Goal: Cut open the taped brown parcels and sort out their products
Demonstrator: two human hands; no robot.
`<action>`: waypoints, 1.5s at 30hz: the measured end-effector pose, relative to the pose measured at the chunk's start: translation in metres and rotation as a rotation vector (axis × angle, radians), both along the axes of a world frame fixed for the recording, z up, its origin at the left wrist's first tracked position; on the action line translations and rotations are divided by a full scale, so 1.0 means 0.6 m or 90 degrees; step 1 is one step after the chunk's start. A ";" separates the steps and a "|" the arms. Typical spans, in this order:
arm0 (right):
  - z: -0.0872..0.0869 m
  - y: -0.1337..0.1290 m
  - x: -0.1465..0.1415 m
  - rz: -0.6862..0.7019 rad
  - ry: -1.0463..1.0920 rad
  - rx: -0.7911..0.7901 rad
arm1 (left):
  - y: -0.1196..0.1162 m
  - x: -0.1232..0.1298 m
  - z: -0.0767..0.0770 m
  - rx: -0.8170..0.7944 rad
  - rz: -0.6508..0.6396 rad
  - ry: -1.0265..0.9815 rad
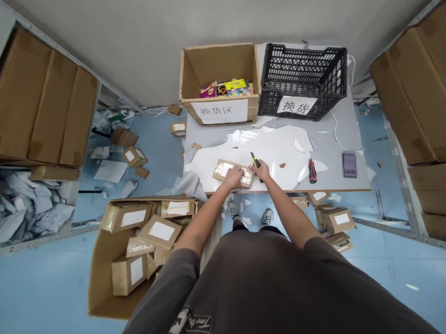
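Observation:
A small flat cardboard box (220, 170) with shiny tape and a white label lies near the table's front edge. My left hand (234, 176) rests on top of it, fingers bent against its surface. In my right hand (261, 170) is a yellow and black utility knife (254, 160), its tip pointing up and to the left, away from me. That hand is beside the box's right end. A red and black cutter (312, 171) lies farther right on the table.
Behind stand an open carton (254, 111) of colourful packs and a black crate (265, 96). A dark phone-like object (349, 164) lies at the right. A large carton (99, 265) of parcels is at lower left. Shelves (398, 142) flank both sides.

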State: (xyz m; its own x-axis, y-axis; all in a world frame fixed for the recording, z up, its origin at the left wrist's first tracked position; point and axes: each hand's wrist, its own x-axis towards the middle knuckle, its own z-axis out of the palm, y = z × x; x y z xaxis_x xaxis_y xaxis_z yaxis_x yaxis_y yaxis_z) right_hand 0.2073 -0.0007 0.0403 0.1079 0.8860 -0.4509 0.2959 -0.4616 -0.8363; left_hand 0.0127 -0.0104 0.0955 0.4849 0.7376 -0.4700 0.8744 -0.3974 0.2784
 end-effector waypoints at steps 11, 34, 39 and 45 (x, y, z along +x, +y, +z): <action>0.003 -0.136 0.072 -0.001 0.125 -0.107 | -0.032 0.031 -0.019 -0.018 0.148 0.056; 0.095 -0.054 0.060 0.643 -0.475 -0.003 | -0.050 0.020 -0.022 0.035 0.125 0.088; 0.100 -0.042 0.058 0.694 -0.507 0.025 | -0.052 0.024 -0.023 0.030 0.129 0.093; 0.076 -0.037 0.068 0.629 -0.404 -0.039 | -0.046 0.028 -0.025 0.022 0.123 0.100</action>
